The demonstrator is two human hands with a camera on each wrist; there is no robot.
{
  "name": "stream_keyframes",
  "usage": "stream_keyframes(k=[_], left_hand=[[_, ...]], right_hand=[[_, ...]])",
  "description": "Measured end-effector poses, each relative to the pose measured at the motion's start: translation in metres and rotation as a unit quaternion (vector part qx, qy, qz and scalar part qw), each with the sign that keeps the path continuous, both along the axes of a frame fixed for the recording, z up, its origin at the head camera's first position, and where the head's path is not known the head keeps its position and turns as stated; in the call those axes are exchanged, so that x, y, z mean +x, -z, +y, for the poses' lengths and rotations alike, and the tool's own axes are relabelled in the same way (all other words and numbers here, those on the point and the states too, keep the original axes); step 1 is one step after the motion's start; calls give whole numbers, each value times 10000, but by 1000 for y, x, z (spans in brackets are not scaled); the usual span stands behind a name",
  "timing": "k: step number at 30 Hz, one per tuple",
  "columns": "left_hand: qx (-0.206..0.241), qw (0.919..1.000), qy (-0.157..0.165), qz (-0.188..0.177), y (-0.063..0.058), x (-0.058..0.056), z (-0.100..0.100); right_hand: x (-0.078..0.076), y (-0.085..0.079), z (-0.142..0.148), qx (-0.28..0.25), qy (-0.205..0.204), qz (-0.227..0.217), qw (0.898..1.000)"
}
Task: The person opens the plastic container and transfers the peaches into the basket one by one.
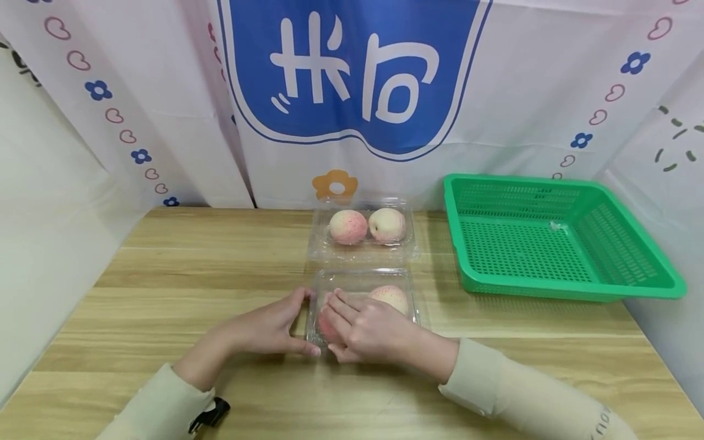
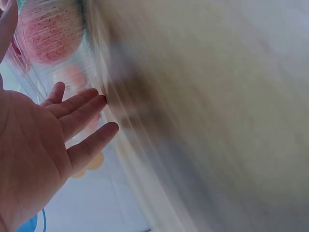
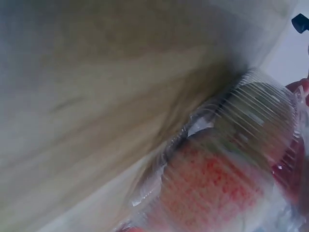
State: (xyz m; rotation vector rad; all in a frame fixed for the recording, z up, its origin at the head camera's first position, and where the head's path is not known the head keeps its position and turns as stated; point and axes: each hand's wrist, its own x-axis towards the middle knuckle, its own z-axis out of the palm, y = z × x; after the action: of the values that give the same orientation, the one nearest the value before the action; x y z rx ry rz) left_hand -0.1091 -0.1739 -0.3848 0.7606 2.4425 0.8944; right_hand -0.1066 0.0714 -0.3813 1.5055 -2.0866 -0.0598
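A clear plastic box [image 1: 360, 280] lies before me with two pink-and-cream peaches in it. My right hand [image 1: 371, 327] reaches over the box, its fingers curved over the left peach [image 1: 326, 327] and the thumb low at the near side. The other peach [image 1: 392, 297] sits to the right, partly behind that hand. My left hand [image 1: 272, 324] is spread at the box's left side, fingertips and thumb right at its edge; the left wrist view shows its fingers fairly straight. In the right wrist view the peach [image 3: 207, 188] shows through the ribbed plastic wall.
Just behind, a second clear box [image 1: 319, 247] holds two peaches [image 1: 348, 227]. A green perforated basket [image 1: 550, 288] stands at the right of the wooden table [image 1: 220, 256]. A white printed cloth [image 1: 176, 122] hangs along the back.
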Motion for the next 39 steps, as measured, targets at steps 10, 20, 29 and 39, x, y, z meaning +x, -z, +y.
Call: stream_keyframes(k=[10,20,29,39], left_hand=[[15,9995,-61,-308,1,0,-3],[-57,9985,-154,-521,-1,1,-3],[-71,9988,-76,-479,1,1,-2],[-120,9986,-105,-514,0,0,-1]], right_hand=[[-8,-10,30,-898,-27,-2700,9587],[-6,-6,77,-836,528,-3078,9463],[-3,6,102,-837,782,-3250,9388],[-8,8,104,-663,659,-3058,9475]])
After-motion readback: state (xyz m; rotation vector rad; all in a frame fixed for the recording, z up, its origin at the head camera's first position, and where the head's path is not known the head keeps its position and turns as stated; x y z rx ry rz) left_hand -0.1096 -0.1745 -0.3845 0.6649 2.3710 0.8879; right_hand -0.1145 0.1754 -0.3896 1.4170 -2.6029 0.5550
